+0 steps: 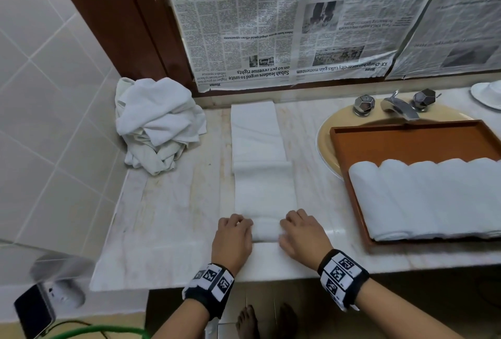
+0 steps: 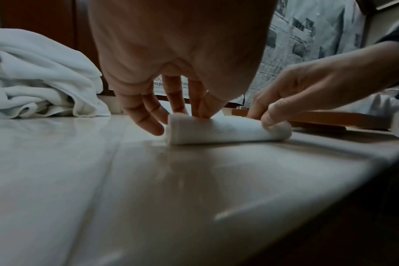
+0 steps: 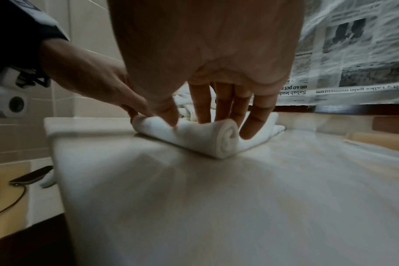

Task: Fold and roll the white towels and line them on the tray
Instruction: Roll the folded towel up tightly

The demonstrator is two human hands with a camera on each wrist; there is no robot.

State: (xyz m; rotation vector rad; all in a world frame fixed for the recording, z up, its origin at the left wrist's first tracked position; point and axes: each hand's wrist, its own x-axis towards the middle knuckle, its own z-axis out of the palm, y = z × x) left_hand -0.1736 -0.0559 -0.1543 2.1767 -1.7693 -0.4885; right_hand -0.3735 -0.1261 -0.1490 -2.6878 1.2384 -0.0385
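A long folded white towel (image 1: 260, 154) lies on the marble counter (image 1: 168, 216), running away from me. Its near end is rolled into a small roll (image 1: 267, 230) (image 2: 228, 129) (image 3: 205, 138). My left hand (image 1: 233, 233) (image 2: 148, 115) holds the roll's left end, fingers over its far side. My right hand (image 1: 301, 233) (image 3: 216, 104) grips the right end, thumb on the near face. A brown tray (image 1: 406, 138) to the right carries several rolled towels (image 1: 428, 197) in a row. A heap of unfolded white towels (image 1: 157, 124) sits at the back left.
The tray rests over a beige sink (image 1: 328, 132) with a chrome faucet (image 1: 398, 106). Newspaper (image 1: 271, 26) covers the wall behind the counter. A tiled wall (image 1: 40, 94) bounds the left side. A phone (image 1: 32, 311) lies below the counter at lower left.
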